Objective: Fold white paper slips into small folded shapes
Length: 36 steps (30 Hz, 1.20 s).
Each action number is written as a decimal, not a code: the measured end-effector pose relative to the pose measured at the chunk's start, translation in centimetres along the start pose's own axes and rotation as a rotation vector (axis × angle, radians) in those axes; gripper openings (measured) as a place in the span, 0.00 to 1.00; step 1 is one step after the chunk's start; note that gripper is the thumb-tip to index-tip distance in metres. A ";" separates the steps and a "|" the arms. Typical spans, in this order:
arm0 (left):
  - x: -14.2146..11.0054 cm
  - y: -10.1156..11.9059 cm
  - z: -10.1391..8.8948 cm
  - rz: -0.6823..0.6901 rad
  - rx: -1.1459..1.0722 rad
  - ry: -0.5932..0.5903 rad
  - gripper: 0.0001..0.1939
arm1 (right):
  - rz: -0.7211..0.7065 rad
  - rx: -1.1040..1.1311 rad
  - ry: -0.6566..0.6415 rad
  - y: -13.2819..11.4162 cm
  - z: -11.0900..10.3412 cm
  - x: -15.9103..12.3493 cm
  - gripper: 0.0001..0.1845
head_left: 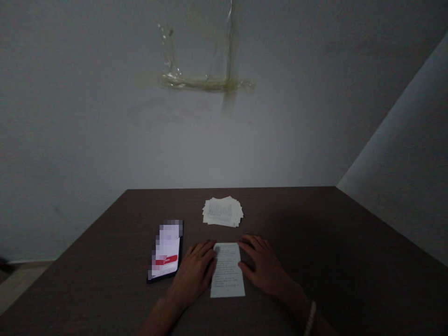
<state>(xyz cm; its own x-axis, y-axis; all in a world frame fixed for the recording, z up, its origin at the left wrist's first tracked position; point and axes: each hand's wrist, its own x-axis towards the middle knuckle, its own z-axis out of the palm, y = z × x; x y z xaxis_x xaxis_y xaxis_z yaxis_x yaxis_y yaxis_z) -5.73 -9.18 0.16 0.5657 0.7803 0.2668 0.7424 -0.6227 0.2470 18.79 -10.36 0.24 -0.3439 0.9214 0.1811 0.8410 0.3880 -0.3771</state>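
A narrow white slip of printed paper (227, 270) lies flat on the dark wooden table (332, 242) in front of me. My left hand (194, 272) rests flat on the table with its fingertips on the slip's left edge. My right hand (263, 266) lies on the other side, fingers stretched out and touching the slip's top right corner and right edge. Neither hand grips anything. A light bracelet (310, 317) circles my right wrist.
A loose stack of similar printed slips (222, 211) sits further back at the table's middle. A phone (166, 251) with a lit screen lies left of my left hand. Behind the table is a grey wall with yellowed tape remains (210, 83); another wall closes the right side.
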 end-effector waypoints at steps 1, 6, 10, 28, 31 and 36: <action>0.0 0.0 0.0 0.004 0.001 0.003 0.11 | 0.007 -0.004 -0.008 0.0 0.0 0.0 0.26; 0.0 -0.1 0.2 -0.001 -0.008 0.020 0.10 | 0.016 -0.009 -0.034 0.1 0.0 0.0 0.29; 0.0 -0.3 0.4 0.023 -0.024 0.028 0.11 | 0.019 0.001 -0.033 -0.1 -0.2 0.0 0.27; -0.2 -0.6 1.0 0.097 -0.096 0.148 0.14 | -0.042 0.012 0.042 0.5 0.6 -0.1 0.31; -0.3 -0.7 1.5 0.124 -0.106 0.187 0.17 | -0.032 0.021 0.060 0.4 0.6 -0.1 0.32; -0.7 -0.8 2.3 0.144 -0.102 0.224 0.18 | -0.022 0.033 0.069 0.5 0.6 -0.2 0.32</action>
<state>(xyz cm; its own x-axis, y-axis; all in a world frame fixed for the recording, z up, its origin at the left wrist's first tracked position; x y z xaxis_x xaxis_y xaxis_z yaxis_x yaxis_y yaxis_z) -5.89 -9.06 -2.32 0.5610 0.6582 0.5020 0.6138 -0.7376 0.2812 18.97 -10.31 -0.53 -0.3311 0.9095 0.2514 0.8193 0.4093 -0.4015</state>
